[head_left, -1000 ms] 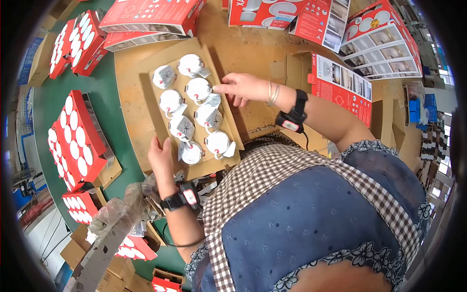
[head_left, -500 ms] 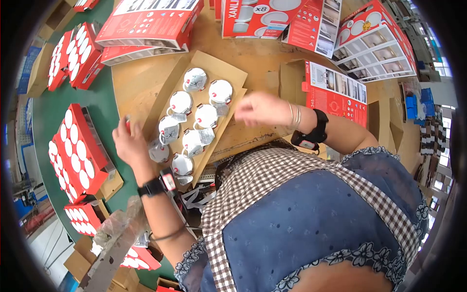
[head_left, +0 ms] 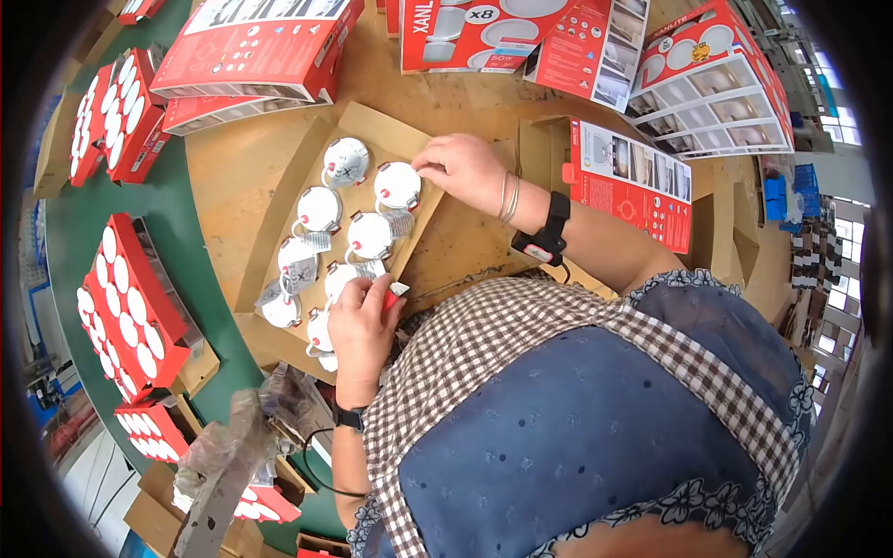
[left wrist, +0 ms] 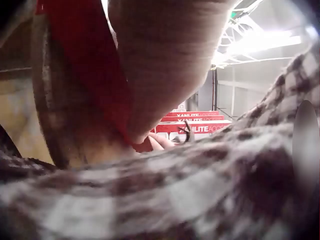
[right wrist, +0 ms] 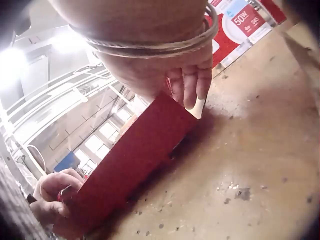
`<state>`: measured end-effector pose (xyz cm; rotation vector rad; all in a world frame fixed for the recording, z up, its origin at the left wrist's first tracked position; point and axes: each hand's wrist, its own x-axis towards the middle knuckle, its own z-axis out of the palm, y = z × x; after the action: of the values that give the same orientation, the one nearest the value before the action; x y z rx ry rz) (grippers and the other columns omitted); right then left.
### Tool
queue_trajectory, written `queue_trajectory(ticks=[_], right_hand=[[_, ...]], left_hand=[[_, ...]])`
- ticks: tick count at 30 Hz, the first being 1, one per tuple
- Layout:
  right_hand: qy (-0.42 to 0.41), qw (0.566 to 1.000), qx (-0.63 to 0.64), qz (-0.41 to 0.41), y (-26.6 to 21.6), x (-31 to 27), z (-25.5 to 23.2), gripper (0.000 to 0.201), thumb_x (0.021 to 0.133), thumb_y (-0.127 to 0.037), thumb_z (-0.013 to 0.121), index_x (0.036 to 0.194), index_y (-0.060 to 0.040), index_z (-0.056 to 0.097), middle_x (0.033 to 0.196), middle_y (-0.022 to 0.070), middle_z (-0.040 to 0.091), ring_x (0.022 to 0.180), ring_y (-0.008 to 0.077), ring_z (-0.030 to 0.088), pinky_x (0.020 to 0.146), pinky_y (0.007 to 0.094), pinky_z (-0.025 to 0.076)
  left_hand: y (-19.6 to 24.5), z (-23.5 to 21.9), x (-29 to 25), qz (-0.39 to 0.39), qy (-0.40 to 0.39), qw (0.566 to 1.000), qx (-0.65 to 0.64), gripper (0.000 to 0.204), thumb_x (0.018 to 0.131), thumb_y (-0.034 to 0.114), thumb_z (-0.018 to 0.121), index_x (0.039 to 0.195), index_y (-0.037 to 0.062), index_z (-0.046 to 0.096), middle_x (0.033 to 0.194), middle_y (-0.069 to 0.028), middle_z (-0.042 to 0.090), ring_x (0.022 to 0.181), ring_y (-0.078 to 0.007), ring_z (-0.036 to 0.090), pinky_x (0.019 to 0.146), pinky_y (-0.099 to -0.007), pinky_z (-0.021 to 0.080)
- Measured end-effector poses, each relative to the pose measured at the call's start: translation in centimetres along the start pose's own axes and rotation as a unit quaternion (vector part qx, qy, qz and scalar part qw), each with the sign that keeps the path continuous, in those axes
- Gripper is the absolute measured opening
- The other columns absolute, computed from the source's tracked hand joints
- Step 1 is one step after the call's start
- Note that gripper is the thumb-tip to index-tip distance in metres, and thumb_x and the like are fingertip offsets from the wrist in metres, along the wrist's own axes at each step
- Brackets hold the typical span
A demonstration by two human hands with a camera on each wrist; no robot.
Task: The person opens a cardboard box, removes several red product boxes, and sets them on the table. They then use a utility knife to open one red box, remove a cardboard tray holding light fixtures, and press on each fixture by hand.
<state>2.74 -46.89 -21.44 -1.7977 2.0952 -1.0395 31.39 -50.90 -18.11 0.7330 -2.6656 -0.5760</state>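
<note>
An open shallow box (head_left: pixel 377 121), brown inside and red outside, lies slanted on the table. It holds several round white downlights (head_left: pixel 397 186), with red connectors and silvery labels showing. My left hand (head_left: pixel 361 330) is over the box's near end, pinching a small red-and-white piece (head_left: pixel 397 292) whose kind I cannot tell. My right hand (head_left: pixel 470 172) is at the far right wall, its fingertips beside a downlight. In the right wrist view, its fingers (right wrist: pixel 190 90) hang over the red wall (right wrist: pixel 135 165), thumb hidden; the left hand (right wrist: pixel 57 192) shows at the other end.
Red printed cartons (head_left: pixel 484 37) stand along the back. An open carton (head_left: pixel 633 177) lies at the right. Beyond the table's left edge, red trays of white discs (head_left: pixel 130 307) rest on a green surface. A plastic-wrapped bar (head_left: pixel 223 456) juts up at the near left.
The box has turned clockwise. My left hand has gone from its left side across to the near end, with the red-and-white piece. My right hand came off the right wall and is back there.
</note>
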Motion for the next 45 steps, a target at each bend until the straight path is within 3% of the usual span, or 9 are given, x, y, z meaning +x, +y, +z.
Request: queue_trajectory(ticks=[8,13,17,19,21,23,27,30,45], right_hand=[[-0.053,0.998,0.012,0.021,-0.5,0.9,0.0,0.015,0.084,-0.020,0.064,0.089,-0.0099,0.074,0.085,0.0081,0.071,0.082,0.0283,0.067,0.073,0.0396,0.053],[-0.139,0.990,0.015,0.017,-0.9,1.2,-0.3,0.015,0.085,-0.019,0.066,0.091,-0.0074,0.074,0.087,0.0110,0.071,0.081,0.0295,0.067,0.072,0.0396,0.053],[-0.099,0.994,0.030,0.017,-2.3,0.2,0.3,0.014,0.085,-0.019,0.066,0.087,-0.0079,0.074,0.083,0.0095,0.070,0.078,0.0294,0.067,0.070,0.0404,0.053],[-0.085,0.995,0.044,0.010,-2.1,0.1,0.4,0.014,0.085,-0.019,0.066,0.087,-0.0076,0.074,0.083,0.0093,0.071,0.078,0.0293,0.067,0.070,0.0401,0.053],[-0.066,0.996,0.055,0.005,-2.0,-0.1,0.5,0.014,0.086,-0.019,0.067,0.087,-0.0074,0.074,0.083,0.0092,0.071,0.078,0.0293,0.067,0.071,0.0397,0.053],[-0.051,0.998,0.040,0.005,-2.7,-0.6,0.8,0.013,0.085,-0.018,0.067,0.087,-0.0079,0.074,0.084,0.0089,0.071,0.079,0.0290,0.067,0.071,0.0391,0.054],[-0.053,0.997,0.045,0.021,-2.6,-0.6,0.7,0.013,0.085,-0.019,0.066,0.087,-0.0081,0.074,0.084,0.0088,0.071,0.080,0.0286,0.067,0.071,0.0392,0.054],[-0.053,0.997,0.040,0.037,-3.5,-0.5,0.8,0.014,0.086,-0.020,0.066,0.086,-0.0083,0.074,0.085,0.0089,0.071,0.081,0.0285,0.067,0.071,0.0394,0.054],[-0.044,0.996,0.047,0.061,-4.2,-0.8,1.6,0.012,0.087,-0.016,0.065,0.089,-0.0079,0.073,0.085,0.0115,0.071,0.078,0.0301,0.067,0.069,0.0404,0.054]], left_hand=[[-0.3,0.3,0.4,0.005,-0.031,0.999,0.041,0.034,0.071,0.004,0.074,0.104,0.0059,0.066,0.099,-0.0112,0.063,0.084,-0.0309,0.061,0.072,-0.0427,0.051],[-0.8,-1.1,-0.3,-0.044,-0.066,0.997,0.027,0.035,0.069,0.000,0.073,0.103,0.0048,0.066,0.102,-0.0125,0.065,0.086,-0.0314,0.061,0.075,-0.0423,0.051],[-0.3,-2.8,0.0,-0.082,-0.038,0.993,-0.076,0.037,0.068,-0.003,0.072,0.104,0.0038,0.068,0.099,-0.0136,0.065,0.091,-0.0323,0.064,0.079,-0.0409,0.053],[-0.2,-2.4,1.9,-0.100,0.049,0.989,-0.092,0.039,0.068,-0.006,0.070,0.106,0.0028,0.068,0.101,-0.0147,0.064,0.090,-0.0333,0.064,0.077,-0.0405,0.053],[0.3,-1.4,4.6,-0.120,0.056,0.986,-0.104,0.040,0.070,-0.009,0.068,0.108,0.0029,0.067,0.100,-0.0156,0.064,0.088,-0.0346,0.064,0.076,-0.0406,0.053],[0.1,-0.2,6.2,-0.103,0.125,0.984,-0.069,0.037,0.074,-0.006,0.069,0.109,0.0039,0.068,0.098,-0.0166,0.064,0.085,-0.0358,0.064,0.076,-0.0417,0.053],[-1.0,1.8,7.4,-0.132,0.136,0.979,-0.075,0.033,0.077,-0.002,0.069,0.109,0.0052,0.068,0.097,-0.0164,0.064,0.084,-0.0360,0.065,0.075,-0.0421,0.053],[-1.8,1.9,6.9,-0.133,0.063,0.986,-0.076,0.029,0.078,0.001,0.070,0.107,0.0062,0.069,0.097,-0.0146,0.066,0.085,-0.0339,0.065,0.074,-0.0416,0.053],[-3.2,2.2,6.5,-0.089,0.080,0.989,-0.089,0.029,0.073,0.000,0.073,0.100,0.0084,0.071,0.087,-0.0119,0.070,0.079,-0.0305,0.068,0.069,-0.0385,0.055]])
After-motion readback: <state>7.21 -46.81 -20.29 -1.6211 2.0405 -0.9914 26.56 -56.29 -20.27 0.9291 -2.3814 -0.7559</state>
